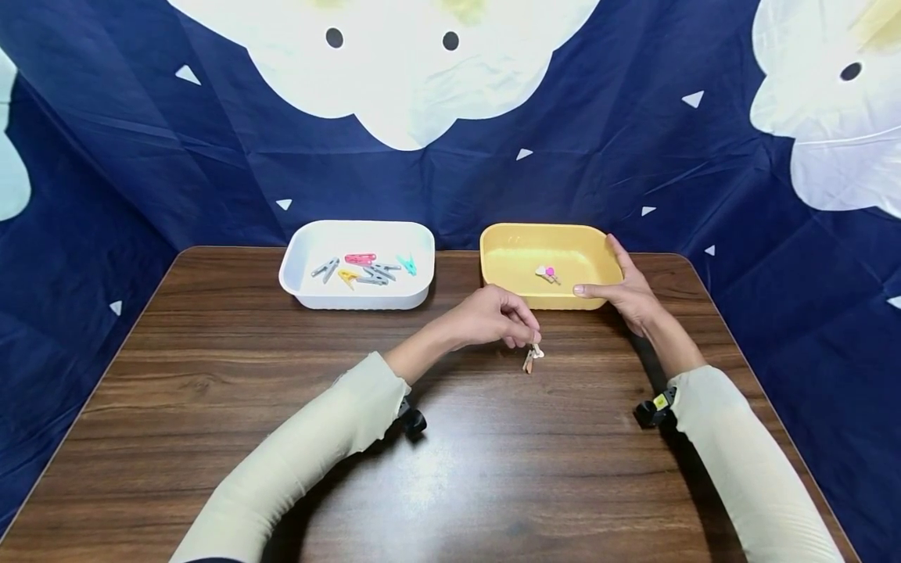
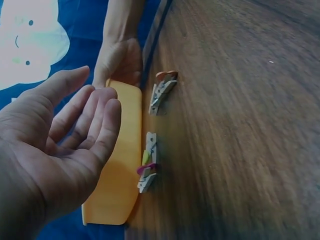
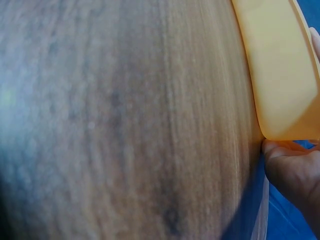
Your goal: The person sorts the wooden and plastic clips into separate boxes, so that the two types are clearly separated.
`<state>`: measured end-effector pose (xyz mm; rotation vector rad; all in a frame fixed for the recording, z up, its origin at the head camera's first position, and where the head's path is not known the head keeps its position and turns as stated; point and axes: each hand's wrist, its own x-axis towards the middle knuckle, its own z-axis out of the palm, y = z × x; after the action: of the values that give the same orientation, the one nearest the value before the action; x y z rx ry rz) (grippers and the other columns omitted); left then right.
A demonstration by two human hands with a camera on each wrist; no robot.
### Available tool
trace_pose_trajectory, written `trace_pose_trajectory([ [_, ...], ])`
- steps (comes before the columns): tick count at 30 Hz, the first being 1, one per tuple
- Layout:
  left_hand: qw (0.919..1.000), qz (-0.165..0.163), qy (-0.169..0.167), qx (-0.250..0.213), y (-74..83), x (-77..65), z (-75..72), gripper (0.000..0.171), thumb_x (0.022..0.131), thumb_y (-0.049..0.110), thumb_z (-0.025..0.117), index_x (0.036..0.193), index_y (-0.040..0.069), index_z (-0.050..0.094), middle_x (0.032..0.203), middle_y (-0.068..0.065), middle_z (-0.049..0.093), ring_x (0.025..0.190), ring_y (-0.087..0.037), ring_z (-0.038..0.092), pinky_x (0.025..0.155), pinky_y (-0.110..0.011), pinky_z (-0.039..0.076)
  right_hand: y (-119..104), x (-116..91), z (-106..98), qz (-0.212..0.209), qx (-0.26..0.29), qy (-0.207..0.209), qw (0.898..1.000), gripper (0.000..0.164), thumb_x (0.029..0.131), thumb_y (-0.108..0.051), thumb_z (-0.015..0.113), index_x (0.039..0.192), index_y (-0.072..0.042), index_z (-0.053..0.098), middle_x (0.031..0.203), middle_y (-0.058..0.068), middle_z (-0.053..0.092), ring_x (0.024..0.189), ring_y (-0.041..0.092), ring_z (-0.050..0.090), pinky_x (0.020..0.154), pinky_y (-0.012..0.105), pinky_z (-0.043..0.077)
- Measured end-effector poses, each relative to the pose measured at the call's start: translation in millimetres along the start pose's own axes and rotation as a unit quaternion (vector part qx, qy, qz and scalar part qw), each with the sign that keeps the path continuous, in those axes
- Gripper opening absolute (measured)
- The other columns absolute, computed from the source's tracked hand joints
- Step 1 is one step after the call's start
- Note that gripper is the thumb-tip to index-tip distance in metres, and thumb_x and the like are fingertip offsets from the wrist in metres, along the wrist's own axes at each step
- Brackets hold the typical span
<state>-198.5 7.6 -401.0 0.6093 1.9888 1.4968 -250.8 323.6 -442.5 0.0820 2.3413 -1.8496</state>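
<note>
My left hand [image 1: 496, 317] hovers over the table in front of the yellow tray [image 1: 517, 299]. Its thumb and loosely bent fingers stand apart in the left wrist view, with nothing between them. Below them on the table lie two small wooden clothespins, one clothespin [image 2: 162, 92] with orange-brown ends, the other clothespin [image 2: 151, 145] with pink and yellow-green trim. From the head view the fingertips overlap this pair. My right hand [image 1: 629, 297] grips the tray's right end, thumb at the front rim, fingers round the far corner. Small decorated clothespins [image 1: 547, 274] lie inside the tray.
A white tray [image 1: 303, 295] stands at the back left with several plastic clothespins [image 1: 373, 272] in grey, pink, yellow and turquoise. Both trays stand on a brown wooden table [image 1: 450, 469], close to its back edge. Behind it hangs a dark blue patterned cloth [image 1: 232, 156].
</note>
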Motion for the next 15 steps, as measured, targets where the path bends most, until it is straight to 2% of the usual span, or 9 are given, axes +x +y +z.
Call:
trace_pose_trajectory([
  [8, 1.0, 0.0, -0.002, 0.003, -7.7, -1.2, 3.8, 0.015, 0.096, 0.005, 0.087, 0.109, -0.003, 0.083, 0.084, 0.0, 0.081, 0.076, -0.014, 0.074, 0.082, -0.044, 0.07, -1, 1, -1, 0.0, -0.009, 0.002, 1.0, 0.133, 0.092, -0.001, 0.09, 0.183, -0.036, -0.001, 0.193, 0.001, 0.0, 0.175, 0.024, 0.021, 0.143, 0.04, 0.023],
  [15, 0.9998, -0.01, -0.006, 0.018, -18.1, -3.9, 11.5, 0.015, 0.094, 0.005, 0.085, 0.107, -0.003, 0.083, 0.084, -0.003, 0.083, 0.074, -0.011, 0.072, 0.074, -0.032, 0.067, 0, 1, -1, 0.002, -0.008, 0.002, 1.0, 0.133, 0.092, 0.0, 0.089, 0.183, -0.036, -0.001, 0.193, 0.0, 0.0, 0.176, 0.024, 0.02, 0.143, 0.039, 0.023],
])
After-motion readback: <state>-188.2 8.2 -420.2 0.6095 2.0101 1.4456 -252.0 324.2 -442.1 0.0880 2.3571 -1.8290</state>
